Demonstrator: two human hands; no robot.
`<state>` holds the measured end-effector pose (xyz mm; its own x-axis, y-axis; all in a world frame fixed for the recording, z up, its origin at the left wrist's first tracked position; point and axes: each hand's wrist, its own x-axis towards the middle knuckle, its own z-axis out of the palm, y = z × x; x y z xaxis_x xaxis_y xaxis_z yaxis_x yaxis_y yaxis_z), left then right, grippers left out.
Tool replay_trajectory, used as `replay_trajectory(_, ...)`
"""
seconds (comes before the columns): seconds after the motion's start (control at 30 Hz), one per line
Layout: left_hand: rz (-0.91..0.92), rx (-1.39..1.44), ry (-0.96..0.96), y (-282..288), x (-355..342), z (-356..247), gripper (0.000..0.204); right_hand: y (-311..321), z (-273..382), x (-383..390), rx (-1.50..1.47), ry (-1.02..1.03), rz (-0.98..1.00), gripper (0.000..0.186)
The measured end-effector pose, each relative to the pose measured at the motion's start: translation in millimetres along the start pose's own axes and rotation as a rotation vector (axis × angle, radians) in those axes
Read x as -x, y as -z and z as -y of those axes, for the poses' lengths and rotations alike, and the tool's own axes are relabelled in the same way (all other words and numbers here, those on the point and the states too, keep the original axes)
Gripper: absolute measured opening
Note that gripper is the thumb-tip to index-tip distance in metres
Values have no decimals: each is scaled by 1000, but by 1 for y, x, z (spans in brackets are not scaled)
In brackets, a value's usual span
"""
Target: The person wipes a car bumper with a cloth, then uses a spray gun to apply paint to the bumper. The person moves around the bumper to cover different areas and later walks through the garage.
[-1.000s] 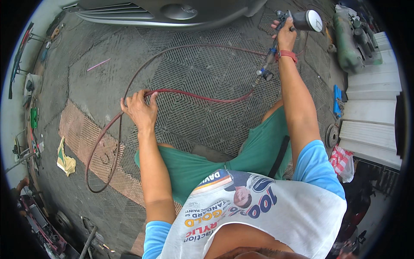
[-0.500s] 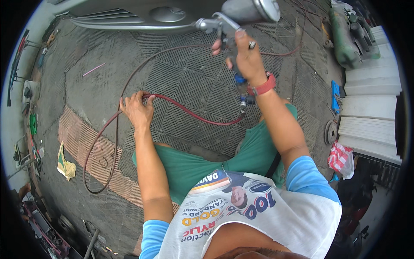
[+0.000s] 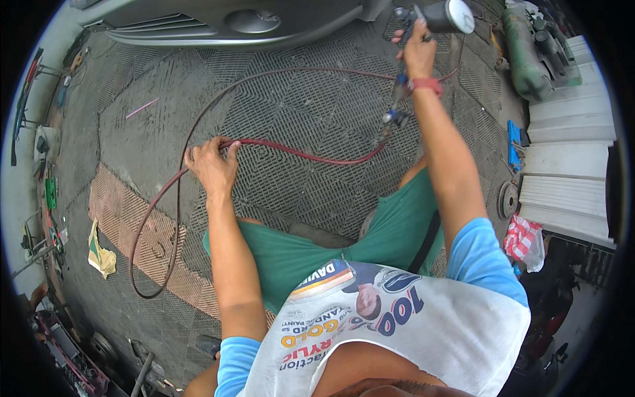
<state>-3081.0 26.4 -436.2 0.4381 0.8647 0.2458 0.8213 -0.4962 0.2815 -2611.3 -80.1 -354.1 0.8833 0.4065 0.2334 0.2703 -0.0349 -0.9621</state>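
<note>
Red air hose (image 3: 311,155) lightly gripped in half-curled left hand (image 3: 213,165); right hand (image 3: 419,53) wrapped round gravity-feed spray gun (image 3: 438,16) near grey car bumper (image 3: 311,28). Judged step: spraying; next pass calls for hose slack.

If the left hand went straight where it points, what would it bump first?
The left hand would likely meet the far curve of the red hose it holds; depth is unclear, so it might pass above, toward the grey bumper.
</note>
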Motion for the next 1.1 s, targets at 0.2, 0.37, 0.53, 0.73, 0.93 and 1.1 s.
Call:
replay_trajectory(0.2, -60, -83, 81, -5, -5, -2, 33, -72, -4, 143, -137, 83, 256, 50)
replay_trajectory(0.37, -30, -57, 94, -5, -5, -2, 34, -95, -9, 187, -229, -46, 554, 47)
replay_trajectory(0.53, 68, -14, 47, 5, -1, -7, 35, -62, -42, 121, -132, -197, 365, 54)
replay_trajectory(0.73, 25, 81, 52, 18, 7, -12, 39, -19, -72, -5, 0, -143, 43, 71)
replay_trajectory(0.93, -152, 16, 126, 24, 9, -7, 41, -25, -111, -31, -89, -73, -180, 64)
replay_trajectory(1.1, -383, -48, 336, 30, 7, 8, 44, -80, -120, 75, -314, -274, -124, 55)
